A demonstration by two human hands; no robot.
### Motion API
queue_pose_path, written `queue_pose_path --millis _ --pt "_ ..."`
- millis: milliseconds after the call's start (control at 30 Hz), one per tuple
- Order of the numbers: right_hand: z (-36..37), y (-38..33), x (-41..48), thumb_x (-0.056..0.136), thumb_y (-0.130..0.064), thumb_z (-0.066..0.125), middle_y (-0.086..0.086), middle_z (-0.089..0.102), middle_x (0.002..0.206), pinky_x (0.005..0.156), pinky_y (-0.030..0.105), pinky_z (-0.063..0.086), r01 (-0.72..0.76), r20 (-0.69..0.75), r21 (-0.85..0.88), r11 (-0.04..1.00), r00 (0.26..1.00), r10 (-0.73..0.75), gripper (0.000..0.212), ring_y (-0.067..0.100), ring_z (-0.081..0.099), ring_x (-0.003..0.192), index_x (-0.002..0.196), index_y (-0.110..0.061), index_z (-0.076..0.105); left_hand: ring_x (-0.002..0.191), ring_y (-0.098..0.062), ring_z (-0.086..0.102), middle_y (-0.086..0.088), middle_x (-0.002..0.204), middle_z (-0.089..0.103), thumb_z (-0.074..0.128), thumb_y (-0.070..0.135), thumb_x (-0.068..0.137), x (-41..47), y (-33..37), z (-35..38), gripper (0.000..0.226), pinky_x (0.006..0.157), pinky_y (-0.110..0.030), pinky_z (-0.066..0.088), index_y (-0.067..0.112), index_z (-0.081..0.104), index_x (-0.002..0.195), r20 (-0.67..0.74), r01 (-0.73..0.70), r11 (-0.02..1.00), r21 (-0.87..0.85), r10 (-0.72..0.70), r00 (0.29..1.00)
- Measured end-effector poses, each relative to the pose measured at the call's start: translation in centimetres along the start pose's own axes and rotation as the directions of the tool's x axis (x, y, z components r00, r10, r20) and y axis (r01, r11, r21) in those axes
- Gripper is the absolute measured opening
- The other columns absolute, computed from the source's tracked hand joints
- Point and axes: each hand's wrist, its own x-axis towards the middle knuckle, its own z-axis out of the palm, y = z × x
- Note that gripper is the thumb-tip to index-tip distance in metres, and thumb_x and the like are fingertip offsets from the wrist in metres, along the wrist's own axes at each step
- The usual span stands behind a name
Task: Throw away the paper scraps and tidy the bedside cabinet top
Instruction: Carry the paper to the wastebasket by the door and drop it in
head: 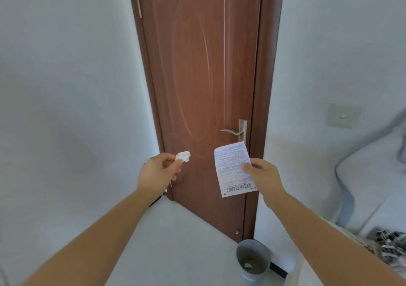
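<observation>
Pinching 1 crumpled paper ball [183, 156] in left hand [157, 171], right hand [262, 175] gripping 1 printed sheet [232, 167]

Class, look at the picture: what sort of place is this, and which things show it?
Probably a bedroom corner at home: a closed brown wooden door, a small grey waste bin on the floor, and what looks like bedding at the right.

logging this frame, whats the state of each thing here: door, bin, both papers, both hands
wooden door: shut
grey waste bin: upright, open, one scrap inside
crumpled paper ball: pinched in left hand
printed paper sheet: flat, held in right hand
</observation>
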Motion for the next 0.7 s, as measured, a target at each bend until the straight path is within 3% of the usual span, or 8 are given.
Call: queue_pose_path --millis 233,367,433,600,700 --pt "-1.5 3.5 7.7 0.087 -0.014 0.063 0.001 0.074 0.085 0.054 0.023 0.05 -0.105 -0.151 -0.007 0.994 0.983 0.103 0.009 0.016 0.07 0.07 0.094 -0.016 0.07 0.054 -0.002 0.066 0.01 0.075 0.073 0.061 0.039 0.087 10.4 -1.9 8.5 0.015 0.062 -0.021 0.047 0.026 0.066 0.092 0.19 -0.037 0.999 -0.019 0.04 0.981" --pt "-2.6 7.6 11.9 0.087 -0.015 0.064 0.005 0.074 0.086 0.07 0.038 0.058 -0.181 -0.28 -0.008 0.983 0.945 0.172 0.011 0.023 0.071 0.075 0.096 -0.013 0.069 0.055 -0.003 0.066 0.008 0.074 0.073 0.061 0.037 0.087 15.9 -4.2 14.4 0.014 0.059 -0.019 0.043 0.024 0.067 0.091 0.342 -0.082 0.997 -0.017 0.082 0.936" --pt "-2.9 10.0 13.8 0.088 -0.016 0.063 0.005 0.074 0.088 0.074 0.04 0.059 -0.224 -0.354 0.013 0.974 0.91 0.215 0.011 0.024 0.071 0.079 0.096 -0.013 0.069 0.054 -0.003 0.066 0.01 0.072 0.073 0.06 0.037 0.088 18.7 -5.7 17.5 0.014 0.061 -0.022 0.044 0.025 0.066 0.09 0.422 -0.109 0.994 -0.012 0.104 0.9" --pt "-2.4 16.2 17.6 0.091 -0.018 0.06 0.005 0.073 0.086 0.051 0.019 0.05 -0.351 -0.502 0.102 0.931 0.789 0.353 0.011 0.017 0.069 0.072 0.096 -0.012 0.067 0.057 -0.004 0.067 0.011 0.073 0.072 0.058 0.04 0.089 25.6 -9.9 25.4 0.015 0.06 -0.025 0.046 0.027 0.064 0.09 0.608 -0.137 0.99 0.037 0.086 0.79" --pt "-2.2 20.1 19.0 0.091 -0.021 0.059 0.007 0.072 0.084 0.044 0.015 0.048 -0.426 -0.573 0.11 0.898 0.711 0.407 0.012 0.017 0.068 0.067 0.091 -0.011 0.067 0.059 -0.005 0.067 0.013 0.072 0.071 0.057 0.043 0.088 28.1 -12.9 30.1 0.015 0.063 -0.029 0.051 0.03 0.064 0.086 0.686 -0.158 0.985 0.073 0.065 0.724"
